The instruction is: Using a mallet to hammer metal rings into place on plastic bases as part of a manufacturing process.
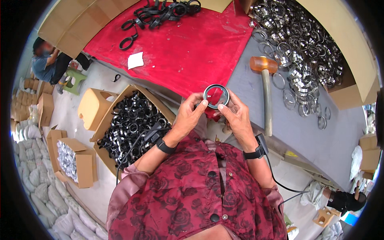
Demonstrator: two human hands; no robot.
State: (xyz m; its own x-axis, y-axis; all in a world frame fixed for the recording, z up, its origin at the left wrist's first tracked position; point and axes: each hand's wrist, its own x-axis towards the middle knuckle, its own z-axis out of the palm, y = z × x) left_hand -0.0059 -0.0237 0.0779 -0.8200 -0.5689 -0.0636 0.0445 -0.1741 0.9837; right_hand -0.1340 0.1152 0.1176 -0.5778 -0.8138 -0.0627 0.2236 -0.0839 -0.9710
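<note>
Between my two hands, in front of my chest, is a round ring (pixel 216 85) with a dark outer rim and a shiny inner band. Red cloth shows through its open middle. My left hand (pixel 188 115) grips the ring's left side, thumb at its lower edge. On the opposite side my right hand (pixel 239 119) pinches it, its thumb also low on the rim. Both hands are closed on the ring, just off the near edge of the red cloth (pixel 176 52). A mallet (pixel 264 64) with an orange head and wooden handle lies on the grey tabletop to the right.
Shiny metal rings (pixel 298 52) spill from a carton at the far right. Black rings (pixel 168 13) and a white scrap (pixel 135 60) lie on the cloth. Left of me stands a carton of black rings (pixel 132 124), near a yellow stool (pixel 95 107). A person (pixel 50 66) sits far left.
</note>
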